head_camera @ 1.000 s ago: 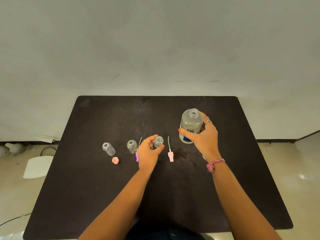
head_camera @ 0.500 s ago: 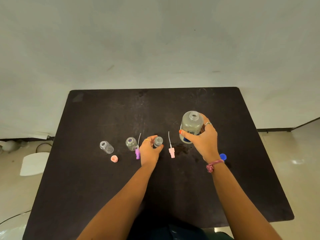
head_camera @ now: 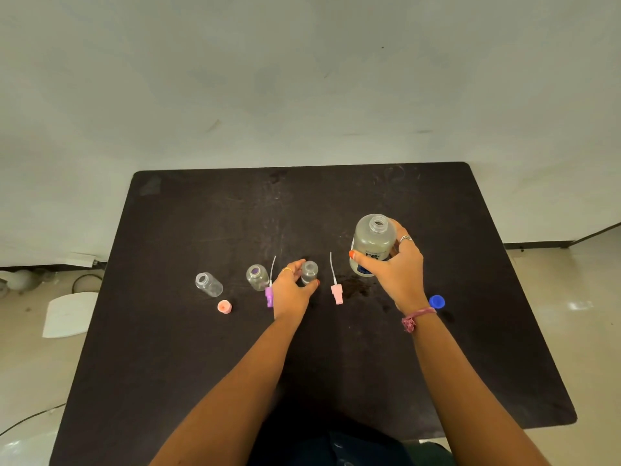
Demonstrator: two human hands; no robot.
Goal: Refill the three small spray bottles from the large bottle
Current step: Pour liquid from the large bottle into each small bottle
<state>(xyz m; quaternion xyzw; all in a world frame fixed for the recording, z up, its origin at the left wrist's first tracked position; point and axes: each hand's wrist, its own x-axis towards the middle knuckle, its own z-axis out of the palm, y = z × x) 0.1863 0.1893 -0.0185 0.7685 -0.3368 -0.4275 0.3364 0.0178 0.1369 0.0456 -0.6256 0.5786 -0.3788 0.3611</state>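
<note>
The right hand (head_camera: 393, 267) grips the uncapped large bottle (head_camera: 372, 243) upright at centre right of the tabletop (head_camera: 201, 364). The left hand (head_camera: 290, 289) pinches the rightmost small bottle (head_camera: 309, 272) just left of it. Best to tilt slowly, with the mouth directly over that narrow neck, to avoid spilling.

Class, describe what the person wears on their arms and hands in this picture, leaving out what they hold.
Both forearms are bare, with no sleeves. The right hand has a silver ring, orange nail polish and a pink braided wristband. The left hand has a gold ring and orange polish.
</note>
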